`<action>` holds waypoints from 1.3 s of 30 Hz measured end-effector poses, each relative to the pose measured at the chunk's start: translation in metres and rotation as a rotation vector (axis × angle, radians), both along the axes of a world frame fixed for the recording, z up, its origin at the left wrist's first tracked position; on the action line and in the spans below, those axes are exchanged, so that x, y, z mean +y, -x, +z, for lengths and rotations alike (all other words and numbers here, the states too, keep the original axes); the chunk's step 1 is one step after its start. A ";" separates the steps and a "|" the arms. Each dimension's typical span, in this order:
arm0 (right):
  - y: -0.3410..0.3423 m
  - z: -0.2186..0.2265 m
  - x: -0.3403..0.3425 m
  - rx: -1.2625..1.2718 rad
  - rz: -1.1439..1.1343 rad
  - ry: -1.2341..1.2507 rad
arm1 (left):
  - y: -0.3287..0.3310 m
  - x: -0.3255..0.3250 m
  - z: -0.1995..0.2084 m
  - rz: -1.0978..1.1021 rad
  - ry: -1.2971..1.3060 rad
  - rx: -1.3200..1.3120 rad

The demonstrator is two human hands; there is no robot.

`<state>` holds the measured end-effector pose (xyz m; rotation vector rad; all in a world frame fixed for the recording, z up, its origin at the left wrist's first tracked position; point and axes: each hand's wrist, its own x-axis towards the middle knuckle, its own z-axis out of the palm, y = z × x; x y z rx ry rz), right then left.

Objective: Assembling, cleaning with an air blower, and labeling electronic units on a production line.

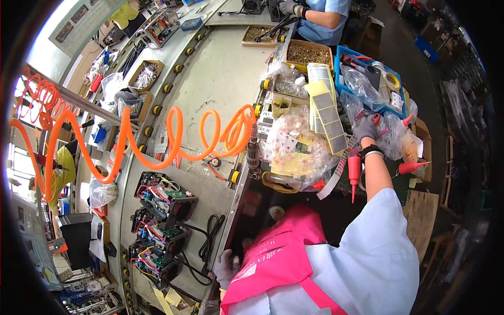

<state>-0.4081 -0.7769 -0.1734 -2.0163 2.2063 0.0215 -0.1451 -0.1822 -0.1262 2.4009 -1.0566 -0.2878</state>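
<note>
In the head view, we've got the right hand stretched well out from the body, gloved, fingers bent down into the clutter. We can't tell how far they're closed, or whether they grip anything; the fingertips are lost among the bags. The strip, the thing nearest that hand, trails from just under the wrist back toward the body. The red bottle is right by it, nozzle toward us, perhaps kept there for easy reach. Just beyond the fingers sits the blue bin, its walls probably there to corral the loose tools and tape. Label sheets lie to the hand's left, overlapping, likely so we can get at each one.

Over to the left hand, low by the bench edge, well apart from the strip: fingers loosely curled, partly open, with nothing we can see in them. Near it, the black cables lie looped, seemingly to save space, and farther left the units stand in a row, presumably for easy access.
</note>
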 end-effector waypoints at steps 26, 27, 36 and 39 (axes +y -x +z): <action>-0.083 0.175 0.171 -1.583 0.472 -0.114 | -0.020 -0.048 0.096 -0.166 0.241 0.158; -0.101 0.192 0.193 -1.506 0.666 -0.118 | -0.023 -0.053 0.112 -0.168 0.324 0.270; -0.244 0.217 0.433 -0.819 2.034 0.305 | -0.033 -0.002 0.169 0.231 1.027 1.165; -0.255 0.206 0.465 -1.211 1.951 -0.225 | -0.037 0.044 0.161 0.553 1.299 1.160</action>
